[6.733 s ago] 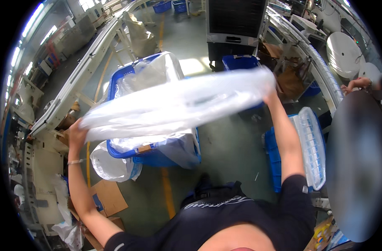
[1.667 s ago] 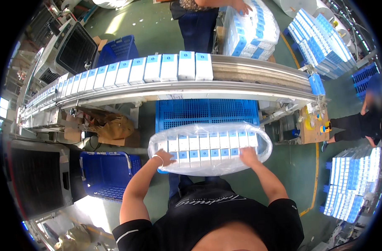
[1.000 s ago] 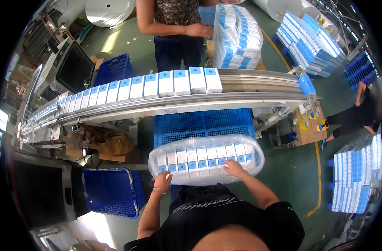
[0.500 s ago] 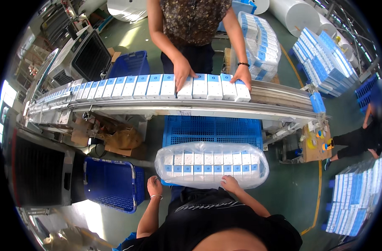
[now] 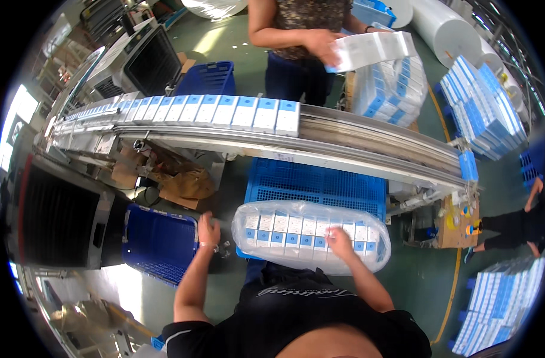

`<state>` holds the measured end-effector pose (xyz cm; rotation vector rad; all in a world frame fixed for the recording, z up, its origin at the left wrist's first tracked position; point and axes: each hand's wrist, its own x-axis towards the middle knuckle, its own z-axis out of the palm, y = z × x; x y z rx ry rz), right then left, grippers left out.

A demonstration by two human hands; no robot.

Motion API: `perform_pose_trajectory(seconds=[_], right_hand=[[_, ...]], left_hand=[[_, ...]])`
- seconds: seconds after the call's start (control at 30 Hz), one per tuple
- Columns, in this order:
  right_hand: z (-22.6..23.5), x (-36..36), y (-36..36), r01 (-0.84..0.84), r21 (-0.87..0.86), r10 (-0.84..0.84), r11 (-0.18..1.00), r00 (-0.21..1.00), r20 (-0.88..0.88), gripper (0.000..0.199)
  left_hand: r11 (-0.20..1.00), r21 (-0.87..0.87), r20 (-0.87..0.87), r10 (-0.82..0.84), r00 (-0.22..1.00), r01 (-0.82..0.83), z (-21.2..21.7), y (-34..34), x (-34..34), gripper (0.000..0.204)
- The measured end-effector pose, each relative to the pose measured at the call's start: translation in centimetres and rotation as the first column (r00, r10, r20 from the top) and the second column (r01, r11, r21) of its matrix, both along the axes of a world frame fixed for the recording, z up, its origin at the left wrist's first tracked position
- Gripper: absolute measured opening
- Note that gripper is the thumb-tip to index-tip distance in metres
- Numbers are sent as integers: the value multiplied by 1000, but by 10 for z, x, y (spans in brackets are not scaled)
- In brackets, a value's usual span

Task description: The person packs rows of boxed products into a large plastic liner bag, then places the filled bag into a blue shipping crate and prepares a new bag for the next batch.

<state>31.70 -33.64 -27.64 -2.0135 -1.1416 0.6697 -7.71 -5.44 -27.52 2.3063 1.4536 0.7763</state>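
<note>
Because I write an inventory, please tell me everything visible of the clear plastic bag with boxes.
The clear plastic bag is long, rounded at both ends, glossy and wrinkled, with a loose edge. It looks open at the top and holds two rows of white-and-blue boxes. It lies crosswise before the person, partly over a blue grid-like base, on the near side of the conveyor. The right grip is above its right half; whether it touches is unclear.

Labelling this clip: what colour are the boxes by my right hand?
The boxes are white and blue; the head view shows them best.
</note>
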Motion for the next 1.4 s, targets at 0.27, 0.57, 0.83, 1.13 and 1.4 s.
perform_pose_trajectory(seconds=[0.27,0.57,0.83,1.13,1.4], right_hand=[[148,84,250,102,540,-388,836,805,449,47],[131,108,310,353,156,-382,923,889,252,71],[152,133,303,415,78,-422,906,880,217,65],[146,286,183,404,-18,-397,915,905,151,72],[139,345,146,424,-71,-423,903,906,26,71]], left_hand=[[961,264,-48,94,994,-78,128,245,70,38],[956,54,-424,284,860,-289,164,395,84,70],[941,-262,-394,96,914,-212,161,438,91,98],[972,-216,16,-89,996,91,136,302,216,72],[952,257,-498,276,822,-164,173,310,212,63]])
